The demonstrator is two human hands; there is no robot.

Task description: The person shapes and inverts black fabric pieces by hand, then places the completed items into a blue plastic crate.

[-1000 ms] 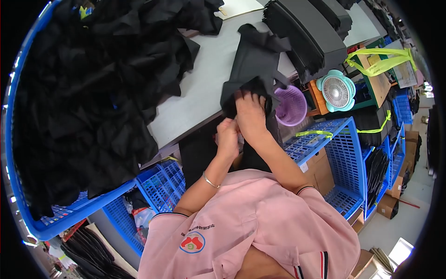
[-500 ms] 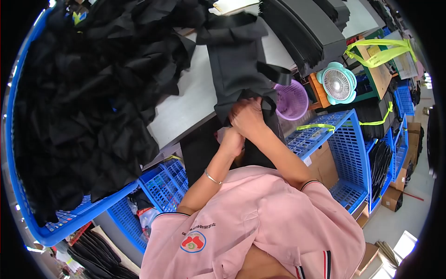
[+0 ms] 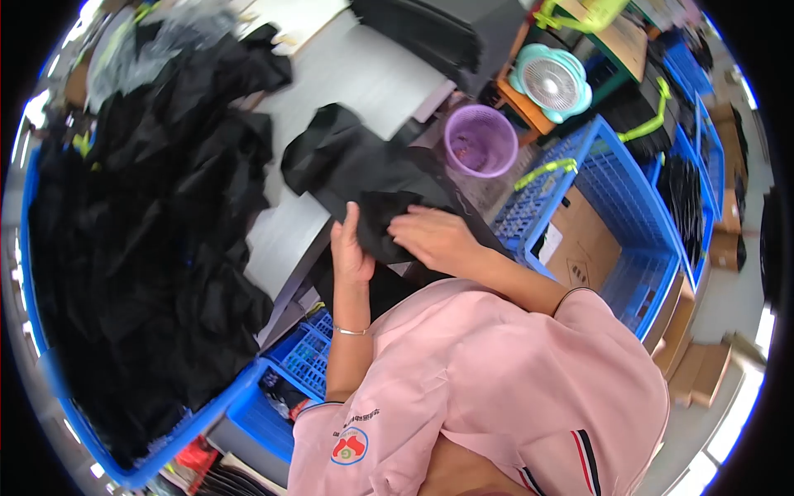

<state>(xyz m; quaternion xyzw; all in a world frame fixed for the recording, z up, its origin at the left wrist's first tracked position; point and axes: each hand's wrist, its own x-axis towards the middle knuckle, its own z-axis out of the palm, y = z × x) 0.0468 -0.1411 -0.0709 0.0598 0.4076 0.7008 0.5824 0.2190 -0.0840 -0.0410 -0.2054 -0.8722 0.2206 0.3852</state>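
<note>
A bunched black fabric piece lies over the near edge of the grey table and toward my lap. My left hand is upright at the fabric's left side, fingers stretched up and thumb side against the cloth. On the right, my right hand rests on the same piece with its fingers extended over a fold. The fingertips of my right hand are partly lost against the dark cloth.
At the left, a large blue crate holds a heap of black fabric. A purple basket, a teal fan and a blue crate with cardboard stand on the right. Stacked black pieces lie at the back.
The black fabric has gone from lying lengthwise to bunched nearer me. My hands have moved apart and their fingers have opened. The view has shifted, showing more of the right crate.
</note>
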